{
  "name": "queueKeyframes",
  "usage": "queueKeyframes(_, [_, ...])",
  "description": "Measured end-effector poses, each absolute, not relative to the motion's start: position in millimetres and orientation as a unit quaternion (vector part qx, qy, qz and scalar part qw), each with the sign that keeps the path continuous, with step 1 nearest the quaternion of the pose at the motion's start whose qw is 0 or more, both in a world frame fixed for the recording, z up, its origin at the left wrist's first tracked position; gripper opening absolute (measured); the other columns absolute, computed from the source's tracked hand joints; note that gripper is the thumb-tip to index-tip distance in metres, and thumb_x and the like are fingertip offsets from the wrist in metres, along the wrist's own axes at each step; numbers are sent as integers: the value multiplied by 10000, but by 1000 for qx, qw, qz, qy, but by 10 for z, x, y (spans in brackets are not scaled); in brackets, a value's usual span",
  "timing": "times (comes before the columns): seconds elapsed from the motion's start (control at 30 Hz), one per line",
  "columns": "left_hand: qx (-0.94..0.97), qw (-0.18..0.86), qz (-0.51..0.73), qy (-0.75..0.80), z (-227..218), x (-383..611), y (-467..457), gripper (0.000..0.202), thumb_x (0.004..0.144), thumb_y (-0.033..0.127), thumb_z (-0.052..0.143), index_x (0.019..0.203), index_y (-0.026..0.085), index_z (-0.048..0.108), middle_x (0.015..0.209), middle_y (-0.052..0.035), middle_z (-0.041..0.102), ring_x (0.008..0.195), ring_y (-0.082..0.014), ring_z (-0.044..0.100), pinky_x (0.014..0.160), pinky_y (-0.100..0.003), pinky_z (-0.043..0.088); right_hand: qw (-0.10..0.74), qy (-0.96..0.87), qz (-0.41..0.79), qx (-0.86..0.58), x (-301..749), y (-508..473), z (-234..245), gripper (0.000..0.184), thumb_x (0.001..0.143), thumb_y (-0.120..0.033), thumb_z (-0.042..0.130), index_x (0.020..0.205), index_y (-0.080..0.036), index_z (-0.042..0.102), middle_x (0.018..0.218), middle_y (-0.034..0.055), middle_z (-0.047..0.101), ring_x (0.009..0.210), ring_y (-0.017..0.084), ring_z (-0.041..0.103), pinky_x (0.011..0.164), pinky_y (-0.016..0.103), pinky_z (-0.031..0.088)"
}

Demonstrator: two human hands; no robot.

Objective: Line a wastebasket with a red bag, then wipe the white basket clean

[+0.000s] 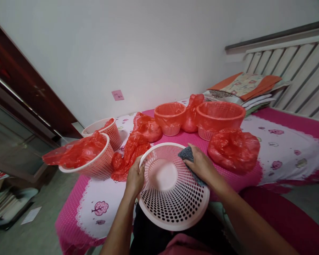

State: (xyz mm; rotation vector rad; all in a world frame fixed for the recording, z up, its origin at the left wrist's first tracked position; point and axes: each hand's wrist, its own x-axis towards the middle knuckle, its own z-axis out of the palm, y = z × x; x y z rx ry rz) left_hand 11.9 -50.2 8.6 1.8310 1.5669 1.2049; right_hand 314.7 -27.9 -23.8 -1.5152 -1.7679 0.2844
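Pale-pink basket point(164, 179) overhangs the bedspread point(93, 193) edge.

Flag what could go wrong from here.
The held basket may tip if the left hand loosens at its rim. The grey cloth in the right hand could snag on the holes. The red bag overhanging the nearer left basket might slide out.

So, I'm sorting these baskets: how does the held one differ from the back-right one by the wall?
The held basket is unlined; the back-right basket has red plastic over its rim. The held basket tilts; the back-right basket stands upright. Both have perforated walls.
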Motion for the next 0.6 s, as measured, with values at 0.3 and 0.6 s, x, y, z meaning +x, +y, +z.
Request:
queueKeyframes(0.3, [663, 224, 442, 560, 82, 134, -695, 383, 998, 362, 504, 1302, 205, 678, 1310, -115, 761, 1220, -278, 708, 1106, -444, 509, 443, -643, 139, -609, 3263, -615, -584, 283, 937, -402, 599, 1134, -205, 649, 1071, 123, 735, 1001, 303, 706, 913, 449, 556])
queueKeyframes(0.6, [584, 265, 522, 563, -110, -36, -695, 449, 956, 448, 575, 1304, 178, 660, 1291, -133, 762, 1222, -276, 712, 1119, -453, 517, 439, -711, 97, -541, 3147, -364, 76, 222, 964, -256, 615, 1166, -230, 703, 1109, 89, 718, 1031, 270, 682, 873, 372, 522])
